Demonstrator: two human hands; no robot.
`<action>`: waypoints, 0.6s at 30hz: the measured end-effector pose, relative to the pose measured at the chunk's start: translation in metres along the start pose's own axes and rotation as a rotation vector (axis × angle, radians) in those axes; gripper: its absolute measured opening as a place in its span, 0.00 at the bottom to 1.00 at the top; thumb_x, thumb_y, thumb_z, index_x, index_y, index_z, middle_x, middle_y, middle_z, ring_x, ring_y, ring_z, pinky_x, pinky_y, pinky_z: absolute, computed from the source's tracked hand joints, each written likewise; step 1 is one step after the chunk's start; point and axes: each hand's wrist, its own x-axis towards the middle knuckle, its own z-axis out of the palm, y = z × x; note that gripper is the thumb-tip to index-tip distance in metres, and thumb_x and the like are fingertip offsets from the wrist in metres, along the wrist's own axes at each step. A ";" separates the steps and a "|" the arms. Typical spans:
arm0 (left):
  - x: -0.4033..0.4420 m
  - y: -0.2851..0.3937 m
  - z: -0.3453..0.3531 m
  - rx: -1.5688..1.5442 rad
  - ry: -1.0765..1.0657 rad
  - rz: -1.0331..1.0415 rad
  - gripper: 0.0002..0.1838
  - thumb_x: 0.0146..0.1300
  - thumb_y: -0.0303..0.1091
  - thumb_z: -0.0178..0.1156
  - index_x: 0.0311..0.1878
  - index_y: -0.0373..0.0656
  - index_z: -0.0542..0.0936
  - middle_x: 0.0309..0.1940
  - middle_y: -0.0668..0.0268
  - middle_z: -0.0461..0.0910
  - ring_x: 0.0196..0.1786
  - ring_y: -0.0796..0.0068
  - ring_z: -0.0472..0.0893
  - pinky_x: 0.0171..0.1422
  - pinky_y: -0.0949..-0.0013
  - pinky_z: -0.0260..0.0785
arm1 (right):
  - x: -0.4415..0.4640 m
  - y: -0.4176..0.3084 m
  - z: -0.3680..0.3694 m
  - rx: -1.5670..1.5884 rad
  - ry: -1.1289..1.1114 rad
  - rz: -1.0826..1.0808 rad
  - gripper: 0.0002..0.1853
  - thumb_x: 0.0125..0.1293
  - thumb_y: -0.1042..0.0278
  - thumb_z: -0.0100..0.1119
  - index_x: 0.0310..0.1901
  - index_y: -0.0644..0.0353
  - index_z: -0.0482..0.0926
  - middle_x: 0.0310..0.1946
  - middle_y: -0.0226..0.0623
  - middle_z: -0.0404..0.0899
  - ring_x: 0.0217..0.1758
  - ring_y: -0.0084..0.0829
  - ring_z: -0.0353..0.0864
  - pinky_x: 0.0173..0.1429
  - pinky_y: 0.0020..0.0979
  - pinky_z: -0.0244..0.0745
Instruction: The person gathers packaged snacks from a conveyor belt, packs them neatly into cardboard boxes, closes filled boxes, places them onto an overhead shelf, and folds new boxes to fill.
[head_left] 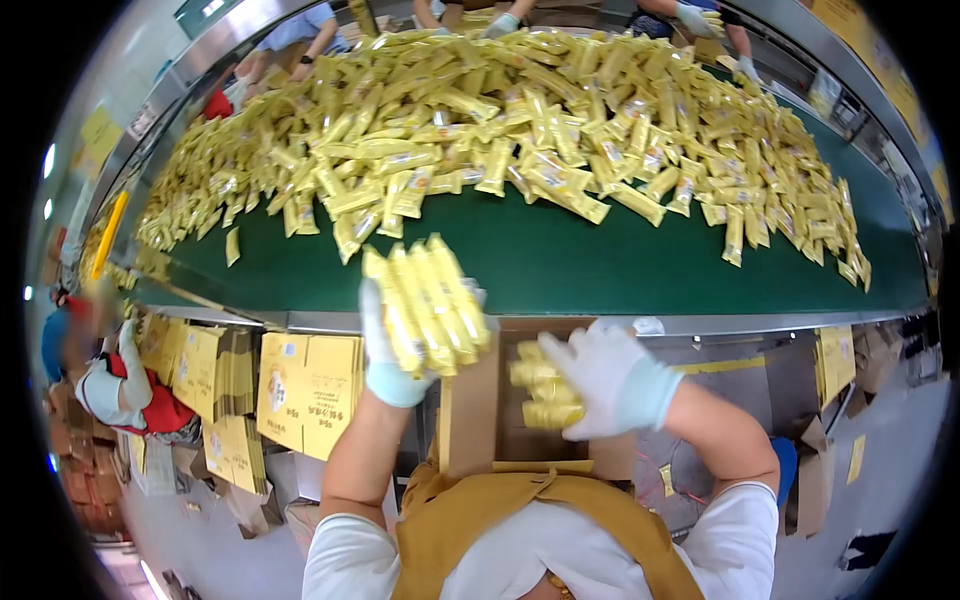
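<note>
Several yellow wrapped bars (425, 305) stand side by side in my gloved left hand (385, 350), above the near edge of the green belt. My gloved right hand (610, 380) grips another group of yellow bars (545, 385) from their right side. This second group is over an open cardboard box (470, 425) in front of my body. The inside of the box is mostly hidden by my right hand and the bars.
A long heap of yellow bars (430, 120) covers the far part of the green belt (500, 255). Flat yellow cartons (310, 390) are stacked at the left. Gloved co-workers stand across the belt, and another person (120, 390) is at the far left.
</note>
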 end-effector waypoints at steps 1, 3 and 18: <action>-0.001 -0.004 0.005 -0.066 -0.041 -0.088 0.49 0.65 0.78 0.46 0.74 0.43 0.65 0.59 0.45 0.75 0.60 0.45 0.77 0.66 0.44 0.72 | 0.012 -0.015 0.016 -0.034 -0.151 0.000 0.57 0.44 0.40 0.75 0.72 0.68 0.63 0.45 0.49 0.80 0.46 0.46 0.81 0.52 0.43 0.74; 0.001 -0.011 -0.003 0.096 -0.127 -0.195 0.51 0.62 0.80 0.46 0.74 0.46 0.66 0.63 0.50 0.72 0.64 0.46 0.73 0.72 0.39 0.64 | 0.035 -0.035 0.037 -0.045 -0.343 -0.054 0.53 0.47 0.43 0.73 0.71 0.66 0.64 0.47 0.46 0.80 0.48 0.45 0.81 0.52 0.43 0.73; -0.005 -0.084 -0.033 2.112 -0.732 0.734 0.49 0.45 0.45 0.73 0.69 0.31 0.68 0.56 0.49 0.74 0.61 0.47 0.73 0.69 0.46 0.63 | 0.054 -0.059 0.240 -0.055 -0.343 -0.082 0.57 0.56 0.25 0.60 0.78 0.60 0.57 0.73 0.51 0.63 0.73 0.50 0.67 0.68 0.56 0.67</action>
